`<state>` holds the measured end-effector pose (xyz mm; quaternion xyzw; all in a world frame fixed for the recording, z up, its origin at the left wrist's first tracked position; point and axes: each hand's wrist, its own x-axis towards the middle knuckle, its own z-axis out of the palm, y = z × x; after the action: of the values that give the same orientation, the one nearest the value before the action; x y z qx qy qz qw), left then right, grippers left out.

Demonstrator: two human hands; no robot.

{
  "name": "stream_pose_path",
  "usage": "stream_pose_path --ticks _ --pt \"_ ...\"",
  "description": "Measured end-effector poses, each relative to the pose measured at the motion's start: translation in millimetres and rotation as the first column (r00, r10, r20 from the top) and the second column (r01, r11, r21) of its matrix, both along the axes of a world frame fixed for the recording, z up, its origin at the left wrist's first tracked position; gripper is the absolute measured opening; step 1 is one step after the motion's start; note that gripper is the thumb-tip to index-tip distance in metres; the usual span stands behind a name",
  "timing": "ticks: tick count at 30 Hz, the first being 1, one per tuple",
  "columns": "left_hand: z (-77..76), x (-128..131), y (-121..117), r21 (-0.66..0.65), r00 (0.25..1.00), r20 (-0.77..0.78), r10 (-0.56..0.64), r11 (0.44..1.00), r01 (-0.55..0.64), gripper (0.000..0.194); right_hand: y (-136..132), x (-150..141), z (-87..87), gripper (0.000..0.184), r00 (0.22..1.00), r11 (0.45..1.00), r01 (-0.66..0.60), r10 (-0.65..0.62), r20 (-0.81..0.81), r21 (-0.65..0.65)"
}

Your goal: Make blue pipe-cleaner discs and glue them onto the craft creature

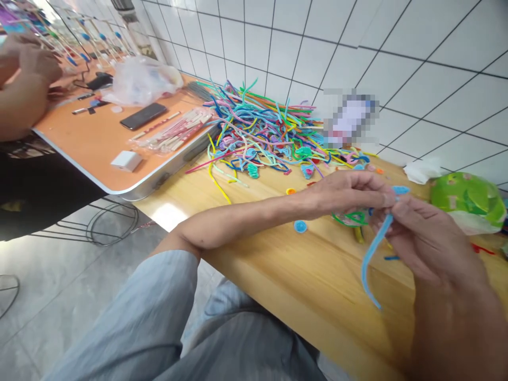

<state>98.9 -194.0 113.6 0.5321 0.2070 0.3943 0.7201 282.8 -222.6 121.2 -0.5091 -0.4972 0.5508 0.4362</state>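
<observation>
A light blue pipe cleaner point(371, 258) is pinched between my two hands over the right part of the wooden table point(286, 275). Its loose end curves down toward the tabletop, while a short flattened piece of it pokes up above the fingers. My left hand point(353, 191) reaches across from the left with its fingertips closed on it. From the right, my right hand point(432, 238) grips it with thumb and fingers. Under the hands lies a green outlined shape point(351, 218), partly hidden. A blue coiled disc point(300, 226) rests left of them, near a small orange ring point(291, 191).
Many coloured pipe cleaners point(262, 124) are heaped along the tiled wall. A green patterned package point(466, 198) sits at the right beside a white tissue point(423, 170). On the orange table point(79, 143) are a phone point(143, 116), a white box point(126, 161) and another person's hands point(34, 63).
</observation>
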Motion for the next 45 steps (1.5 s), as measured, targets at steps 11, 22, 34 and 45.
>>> stream_pose_path --ticks 11,22,34,45 --pt "13.8 -15 -2 0.151 0.993 -0.093 -0.075 0.985 0.088 0.014 -7 5 14.7 0.055 0.984 0.999 -0.022 0.026 0.174 -0.026" --pt "-1.1 -10 4 0.142 0.996 -0.066 -0.055 0.988 0.064 0.017 -4 4 5.0 0.051 0.996 0.996 -0.085 0.084 0.025 0.030" --pt "-9.1 6 -7 -0.110 0.988 0.077 0.136 0.986 -0.127 0.026 -1 -9 -8.6 0.047 0.990 0.993 -0.032 0.048 -0.134 0.115" --pt "13.1 -20 10 0.252 0.981 -0.195 0.006 0.967 0.045 0.013 -3 4 1.6 0.048 0.984 0.984 -0.177 0.177 0.004 0.032"
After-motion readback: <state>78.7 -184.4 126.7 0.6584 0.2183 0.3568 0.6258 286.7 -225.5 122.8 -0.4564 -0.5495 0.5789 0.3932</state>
